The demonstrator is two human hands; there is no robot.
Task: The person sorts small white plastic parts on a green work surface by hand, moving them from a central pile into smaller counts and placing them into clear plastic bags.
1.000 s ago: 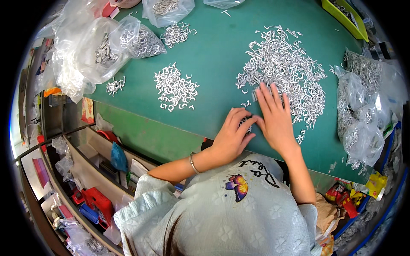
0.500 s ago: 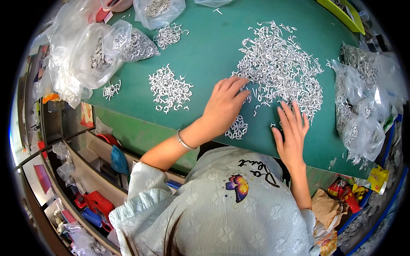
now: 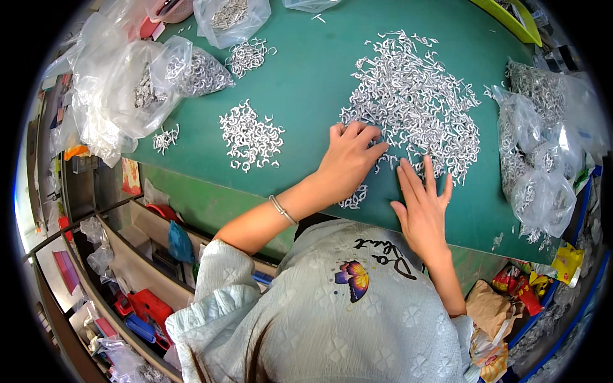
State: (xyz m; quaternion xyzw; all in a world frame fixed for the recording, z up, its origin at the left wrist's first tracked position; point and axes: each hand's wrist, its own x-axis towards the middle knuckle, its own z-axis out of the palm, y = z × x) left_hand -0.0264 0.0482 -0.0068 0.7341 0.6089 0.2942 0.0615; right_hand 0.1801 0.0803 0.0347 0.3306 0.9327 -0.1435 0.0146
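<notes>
A large pile of small silver-grey curved metal pieces (image 3: 421,102) lies on the green tabletop in front of me. At its near left edge my left hand (image 3: 348,163) reaches in, its fingers bent down and drawn together. Their tips are hidden, so what they hold cannot be made out. My right hand (image 3: 423,214) rests at the pile's near edge with fingers spread and holds nothing. Close to the table's front edge, a small heap of loop-shaped pieces (image 3: 354,197) is partly covered by my left hand. Farther left is a medium heap of curved pieces (image 3: 251,137).
Clear plastic bags of metal pieces stand at the far left (image 3: 198,70), at the back (image 3: 231,22) and at the right (image 3: 536,150). Smaller heaps lie at the left (image 3: 166,139) and back left (image 3: 249,56). A yellow-green bin (image 3: 520,25) sits at the back right.
My left hand has shifted slightly right and nearer, its fingers more curled. My right hand has moved a little left, with fingers still spread. The view has shifted slightly.
</notes>
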